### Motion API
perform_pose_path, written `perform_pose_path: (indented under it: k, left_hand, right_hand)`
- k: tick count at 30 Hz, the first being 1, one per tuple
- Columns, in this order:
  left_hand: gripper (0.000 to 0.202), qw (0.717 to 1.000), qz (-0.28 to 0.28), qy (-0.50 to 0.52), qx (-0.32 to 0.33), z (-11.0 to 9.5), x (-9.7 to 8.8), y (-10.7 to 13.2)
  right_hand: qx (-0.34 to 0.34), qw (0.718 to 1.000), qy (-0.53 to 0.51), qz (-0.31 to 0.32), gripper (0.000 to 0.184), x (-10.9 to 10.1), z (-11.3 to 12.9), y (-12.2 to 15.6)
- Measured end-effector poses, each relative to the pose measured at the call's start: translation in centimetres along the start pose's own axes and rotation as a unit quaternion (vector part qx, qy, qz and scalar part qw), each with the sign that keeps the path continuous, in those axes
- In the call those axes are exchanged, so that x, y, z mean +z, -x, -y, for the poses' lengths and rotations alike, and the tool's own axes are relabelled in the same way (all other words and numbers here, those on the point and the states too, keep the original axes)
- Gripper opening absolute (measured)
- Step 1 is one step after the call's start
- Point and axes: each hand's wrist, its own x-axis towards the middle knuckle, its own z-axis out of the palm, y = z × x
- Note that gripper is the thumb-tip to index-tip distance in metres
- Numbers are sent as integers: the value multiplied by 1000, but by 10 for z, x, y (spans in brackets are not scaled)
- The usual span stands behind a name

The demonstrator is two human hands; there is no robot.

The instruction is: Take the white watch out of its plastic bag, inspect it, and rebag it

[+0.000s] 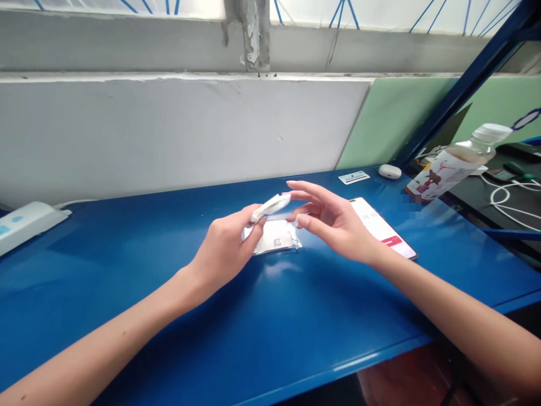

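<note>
My left hand (230,239) pinches a slim white bundle (270,207) between thumb and fingers, above the desk. It is slightly blurred, and I cannot make out its exact kind. Just to the right of its far end, my right hand (332,220) is raised with fingers apart and bent, apparently holding nothing. Beneath the hands a flat white packet in clear plastic (276,239) lies on the blue desk (296,316), partly covered by my left fingers. Behind my right hand is a phone (378,228) with a lit white screen, partly hidden.
A white power strip (29,223) sits at the left edge. Toward the back right are a small card (354,177) and a white earphone case (389,171). A tilted drink bottle (459,163) stands beyond them, near a white cable (502,197). The wall (169,135) bounds the desk behind.
</note>
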Motion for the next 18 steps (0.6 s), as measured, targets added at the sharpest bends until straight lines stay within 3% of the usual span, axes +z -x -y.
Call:
perform_pose_path:
  k: [1, 7, 12, 15, 18]
  left_hand:
    - [28, 1000, 9, -18, 12, 3, 3, 2]
    - [33, 995, 30, -75, 64, 7, 17, 10]
    - [50, 979, 33, -145, 139, 17, 23, 6]
    - [66, 968, 79, -191, 143, 28, 26, 2]
    - [66, 962, 121, -206, 130, 35, 28, 0]
  right_hand:
    - [-10, 1000, 13, -1, 49, 1, -4, 4]
    - [-86, 984, 156, 19, 25, 1, -11, 9]
    - [-127, 964, 233, 22, 22, -20, -18, 4]
    - [-135, 948, 288, 18, 18, -34, -25, 1]
    - [-139, 935, 324, 32, 16, -43, -28, -1]
